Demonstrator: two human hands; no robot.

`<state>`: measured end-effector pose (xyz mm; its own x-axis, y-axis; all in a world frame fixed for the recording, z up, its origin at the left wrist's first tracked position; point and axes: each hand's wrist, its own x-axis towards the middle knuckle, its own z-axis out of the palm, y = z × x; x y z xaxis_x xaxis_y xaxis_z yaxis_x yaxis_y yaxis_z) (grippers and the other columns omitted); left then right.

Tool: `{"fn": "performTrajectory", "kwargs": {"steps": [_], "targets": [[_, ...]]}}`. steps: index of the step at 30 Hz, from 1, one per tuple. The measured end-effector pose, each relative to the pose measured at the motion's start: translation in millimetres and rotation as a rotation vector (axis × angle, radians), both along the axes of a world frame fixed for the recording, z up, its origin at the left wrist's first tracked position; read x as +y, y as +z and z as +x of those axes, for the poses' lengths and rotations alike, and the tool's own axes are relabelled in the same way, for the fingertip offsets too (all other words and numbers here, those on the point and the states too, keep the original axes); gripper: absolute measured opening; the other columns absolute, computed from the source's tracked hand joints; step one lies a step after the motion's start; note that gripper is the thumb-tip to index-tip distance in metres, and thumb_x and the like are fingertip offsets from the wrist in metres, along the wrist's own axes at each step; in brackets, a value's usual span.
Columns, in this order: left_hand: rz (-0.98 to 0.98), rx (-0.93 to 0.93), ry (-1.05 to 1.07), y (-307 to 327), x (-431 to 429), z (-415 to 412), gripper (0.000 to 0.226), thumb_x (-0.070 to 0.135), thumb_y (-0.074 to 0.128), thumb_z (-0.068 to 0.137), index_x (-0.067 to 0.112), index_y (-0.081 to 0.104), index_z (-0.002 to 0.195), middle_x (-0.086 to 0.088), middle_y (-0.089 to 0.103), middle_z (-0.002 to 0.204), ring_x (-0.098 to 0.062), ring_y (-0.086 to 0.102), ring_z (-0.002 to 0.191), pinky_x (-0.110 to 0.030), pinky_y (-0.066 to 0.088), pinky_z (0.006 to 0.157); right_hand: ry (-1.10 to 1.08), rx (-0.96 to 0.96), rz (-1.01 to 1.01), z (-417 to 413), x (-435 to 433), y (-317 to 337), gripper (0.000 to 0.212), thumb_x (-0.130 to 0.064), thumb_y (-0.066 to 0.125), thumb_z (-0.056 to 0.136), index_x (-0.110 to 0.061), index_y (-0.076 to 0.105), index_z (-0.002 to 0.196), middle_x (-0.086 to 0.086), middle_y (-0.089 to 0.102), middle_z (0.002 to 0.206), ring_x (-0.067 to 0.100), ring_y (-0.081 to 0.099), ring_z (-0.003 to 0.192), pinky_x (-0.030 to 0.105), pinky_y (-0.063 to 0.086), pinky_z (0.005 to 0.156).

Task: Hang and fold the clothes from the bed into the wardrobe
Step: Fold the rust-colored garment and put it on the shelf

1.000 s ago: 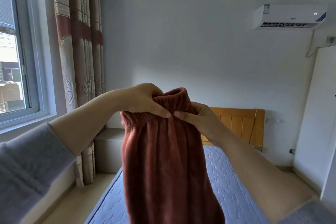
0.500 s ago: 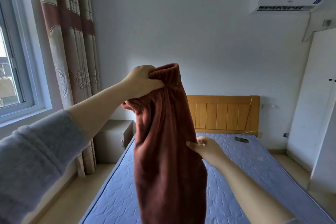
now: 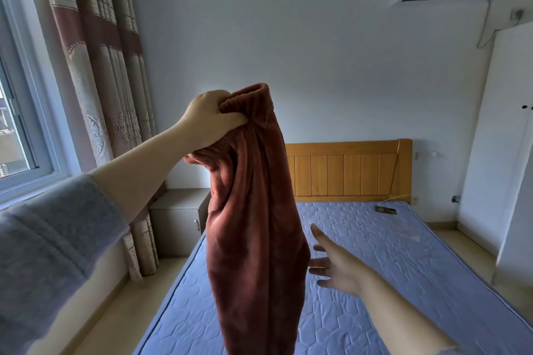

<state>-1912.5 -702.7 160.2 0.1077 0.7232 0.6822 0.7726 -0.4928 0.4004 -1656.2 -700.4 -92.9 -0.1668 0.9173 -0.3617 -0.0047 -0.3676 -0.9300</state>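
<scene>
A rust-brown fleece garment [image 3: 253, 225] with an elastic waistband hangs straight down in front of me, above the foot of the bed [image 3: 389, 274]. My left hand [image 3: 212, 118] grips the bunched waistband at the top, arm raised. My right hand [image 3: 336, 264] is lower, just to the right of the hanging cloth, fingers spread and holding nothing. The white wardrobe [image 3: 501, 135] stands at the right edge, doors closed. The garment's lower end runs out of the frame.
The bed has a blue quilted mattress and a wooden headboard [image 3: 349, 170]. A small dark object [image 3: 386, 209] lies near the headboard. A grey nightstand [image 3: 180, 217], curtains [image 3: 98, 66] and a window [image 3: 17, 112] are on the left.
My right hand let go of the waistband, slid down the side of the garment, then came off it and opened. My left hand kept its grip at the top.
</scene>
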Motion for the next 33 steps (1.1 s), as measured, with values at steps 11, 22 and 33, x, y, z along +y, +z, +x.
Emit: {"fn": "performTrajectory", "kwargs": {"steps": [11, 22, 33], "targets": [[-0.049, -0.05, 0.007, -4, -2, 8, 0.048, 0.045, 0.061, 0.062, 0.01, 0.068, 0.093, -0.005, 0.068, 0.083, -0.024, 0.062, 0.084, -0.036, 0.049, 0.075, -0.12, 0.281, 0.119, -1, 5, -17, 0.027, -0.039, 0.055, 0.096, -0.015, 0.067, 0.103, -0.001, 0.055, 0.073, 0.015, 0.051, 0.073, 0.03, 0.039, 0.066], [-0.28, -0.094, 0.042, -59, 15, 3, 0.011, 0.037, 0.074, 0.078, 0.026, 0.071, 0.078, 0.0, 0.071, 0.079, -0.02, 0.065, 0.081, -0.032, 0.051, 0.073, -0.642, 0.306, 0.331, 103, -6, -3, 0.019, -0.002, 0.067, 0.087, -0.017, 0.065, 0.097, 0.007, 0.068, 0.097, 0.019, 0.065, 0.083, 0.031, 0.051, 0.069], [-0.532, -0.172, -0.129, -145, 16, 118, 0.016, 0.037, 0.074, 0.077, 0.023, 0.072, 0.082, 0.0, 0.073, 0.079, -0.019, 0.067, 0.078, -0.031, 0.054, 0.073, -0.949, -0.101, 0.358, 223, -53, -60, 0.016, -0.007, 0.07, 0.086, -0.016, 0.068, 0.099, 0.016, 0.068, 0.112, 0.036, 0.062, 0.111, 0.051, 0.046, 0.103]]}}
